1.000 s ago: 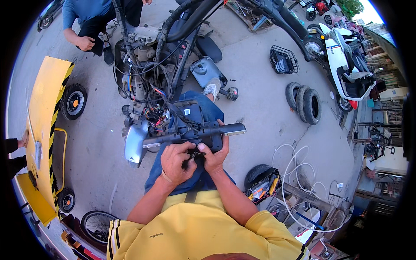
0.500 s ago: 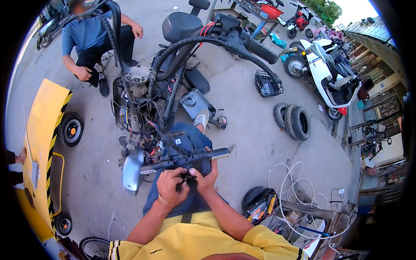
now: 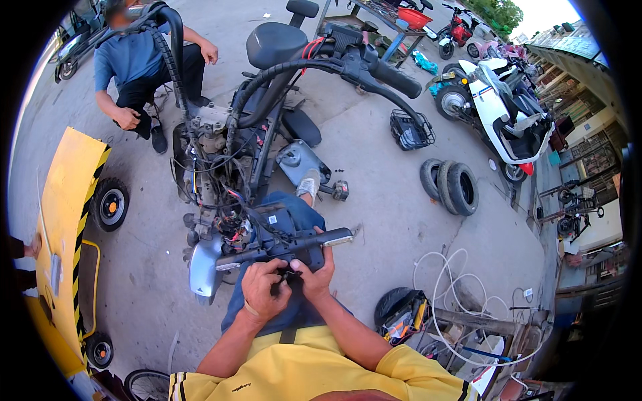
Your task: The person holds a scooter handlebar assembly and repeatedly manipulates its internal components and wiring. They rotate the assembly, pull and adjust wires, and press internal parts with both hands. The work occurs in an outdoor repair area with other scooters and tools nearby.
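Note:
A partly stripped electric scooter (image 3: pixel 217 154) stands before me with its wiring bare. At its near end, a black crossbar with lamps at its ends (image 3: pixel 294 248) lies over my lap, joined to a dark plastic panel. My right hand (image 3: pixel 319 275) is closed around the panel's near right side, thumb on the edge, fingers behind it beneath the lamp. Thumb and fingers of my left hand (image 3: pixel 263 289) are pinched together at the panel's near edge, on something small and dark that I cannot make out. Beside the crossbar's left end sits a silver-blue fender (image 3: pixel 204 269).
Another person (image 3: pixel 150 73) sits at the far left. A yellow cart panel (image 3: pixel 67 220) stands at left, with someone's hand on it. On the right are several tyres (image 3: pixel 461 189), a wire basket (image 3: pixel 409 131), a tool bag (image 3: pixel 401 314), a white hose (image 3: pixel 438 301) and a white scooter (image 3: pixel 498 117).
The view has shifted slightly. Both hands keep nearly the same place and grip at the panel; nothing has been let go.

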Action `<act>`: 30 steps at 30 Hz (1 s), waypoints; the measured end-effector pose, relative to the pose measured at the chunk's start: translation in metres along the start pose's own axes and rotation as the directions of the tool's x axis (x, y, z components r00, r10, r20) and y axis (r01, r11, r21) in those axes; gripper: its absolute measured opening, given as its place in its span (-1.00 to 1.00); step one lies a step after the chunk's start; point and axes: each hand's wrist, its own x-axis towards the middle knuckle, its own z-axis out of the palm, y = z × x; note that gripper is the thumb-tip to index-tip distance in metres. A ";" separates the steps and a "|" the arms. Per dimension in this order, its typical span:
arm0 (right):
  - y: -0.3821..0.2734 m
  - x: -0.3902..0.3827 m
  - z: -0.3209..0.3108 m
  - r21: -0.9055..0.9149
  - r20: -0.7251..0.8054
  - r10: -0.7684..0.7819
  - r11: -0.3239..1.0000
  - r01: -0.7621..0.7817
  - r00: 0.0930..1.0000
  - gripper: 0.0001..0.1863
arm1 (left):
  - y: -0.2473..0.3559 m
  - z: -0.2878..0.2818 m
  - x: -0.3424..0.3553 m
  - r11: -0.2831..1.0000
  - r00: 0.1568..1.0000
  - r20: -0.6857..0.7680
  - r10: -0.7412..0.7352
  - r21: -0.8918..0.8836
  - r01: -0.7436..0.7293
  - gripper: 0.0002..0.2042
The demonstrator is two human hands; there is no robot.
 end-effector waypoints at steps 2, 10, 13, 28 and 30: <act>-0.002 0.000 0.001 0.025 0.005 0.009 1.000 -0.009 1.000 -0.07 | 0.000 0.000 0.000 1.000 1.000 0.001 0.002 0.001 -0.002 -0.66; 0.000 0.001 0.000 -0.003 0.013 -0.014 1.000 0.014 1.000 -0.06 | -0.001 0.000 -0.001 1.000 1.000 0.002 -0.007 -0.010 0.007 -0.66; 0.004 0.000 -0.002 -0.042 -0.001 -0.019 0.999 0.019 1.000 -0.05 | 0.000 -0.001 -0.001 1.000 1.000 0.003 -0.007 -0.010 0.007 -0.66; 0.003 0.000 -0.001 -0.054 -0.001 -0.032 0.998 0.032 0.999 -0.04 | 0.000 -0.002 0.000 1.000 1.000 0.010 -0.015 -0.023 0.016 -0.67; 0.004 0.000 -0.001 -0.060 0.001 -0.039 0.997 0.039 0.999 -0.05 | 0.000 -0.002 -0.001 1.000 1.000 0.007 -0.016 -0.021 0.017 -0.67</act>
